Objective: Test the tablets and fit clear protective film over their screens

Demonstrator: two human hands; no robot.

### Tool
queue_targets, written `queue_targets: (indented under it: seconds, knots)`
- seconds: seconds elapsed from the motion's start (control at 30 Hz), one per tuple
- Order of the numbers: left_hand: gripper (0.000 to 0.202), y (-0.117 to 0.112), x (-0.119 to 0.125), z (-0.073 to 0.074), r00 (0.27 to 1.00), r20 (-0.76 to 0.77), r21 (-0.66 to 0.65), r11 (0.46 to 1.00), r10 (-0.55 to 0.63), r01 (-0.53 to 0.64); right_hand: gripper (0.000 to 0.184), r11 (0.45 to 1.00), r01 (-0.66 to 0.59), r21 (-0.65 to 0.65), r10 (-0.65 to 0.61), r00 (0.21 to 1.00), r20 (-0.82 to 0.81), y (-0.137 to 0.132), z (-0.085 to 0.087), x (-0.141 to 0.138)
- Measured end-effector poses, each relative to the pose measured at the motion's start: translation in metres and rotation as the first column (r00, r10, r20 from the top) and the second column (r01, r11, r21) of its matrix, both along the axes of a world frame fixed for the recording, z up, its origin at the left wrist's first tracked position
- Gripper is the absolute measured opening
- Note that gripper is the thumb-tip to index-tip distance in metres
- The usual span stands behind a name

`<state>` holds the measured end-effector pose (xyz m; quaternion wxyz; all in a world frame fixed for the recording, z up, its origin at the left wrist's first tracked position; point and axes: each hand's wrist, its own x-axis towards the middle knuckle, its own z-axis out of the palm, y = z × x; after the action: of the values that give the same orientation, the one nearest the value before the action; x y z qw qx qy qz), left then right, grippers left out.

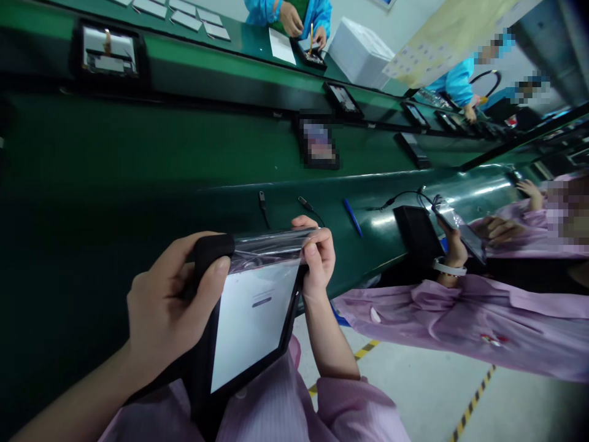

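Note:
A tablet (pixel 257 313) with a lit white screen and a black surround is tilted up in front of my body. My left hand (pixel 172 294) is closed around its upper left corner, on a thick black edge, with the thumb on the front. Along the tablet's top runs a clear plastic film (pixel 271 248), wrinkled and partly lifted off the screen. My right hand (pixel 317 258) pinches this film at the upper right corner. The palm side of my left hand and the tablet's back are hidden.
Two cable ends and a blue pen (pixel 353 217) lie on the green bench (pixel 221 209). To the right, a co-worker in a pink sleeve (pixel 437 307) holds another device beside a black tray (pixel 418 233). Several trays with devices line the conveyor behind; people in blue work beyond.

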<state>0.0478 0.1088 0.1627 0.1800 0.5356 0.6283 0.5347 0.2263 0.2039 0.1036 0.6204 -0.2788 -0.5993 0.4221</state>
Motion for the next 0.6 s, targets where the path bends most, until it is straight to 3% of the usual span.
queue_targets:
  seconds: [0.37,0.6]
  knots:
    - [0.018,0.013,0.009,0.007,0.999,-0.016,-0.042,0.998,-0.049,0.048,0.014,0.99,-0.094,-0.106,0.076,0.983,-0.167,0.007,-0.01,0.003]
    - [0.015,0.017,0.011,0.008,0.998,-0.037,-0.082,0.995,-0.058,0.055,0.026,0.974,-0.029,-0.225,0.005,0.994,-0.107,0.007,-0.008,0.003]
